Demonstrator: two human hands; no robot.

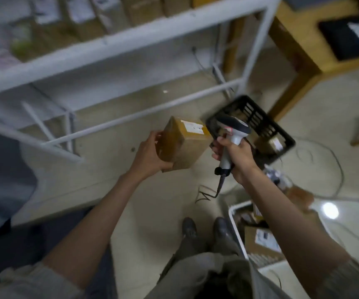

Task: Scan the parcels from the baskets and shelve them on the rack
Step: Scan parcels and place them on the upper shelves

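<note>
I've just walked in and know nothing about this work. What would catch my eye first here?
Mid-frame, the left hand holds a brown cardboard parcel with a white label on top, while the right hand grips a white and black handheld scanner right beside it. Behind the scanner a black slatted basket sits on the floor, and a white metal rack of boxes runs across the top left.

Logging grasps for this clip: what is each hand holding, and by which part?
The left hand grips the cardboard parcel by its near left end. The right hand grips the barcode scanner by its handle.
</note>
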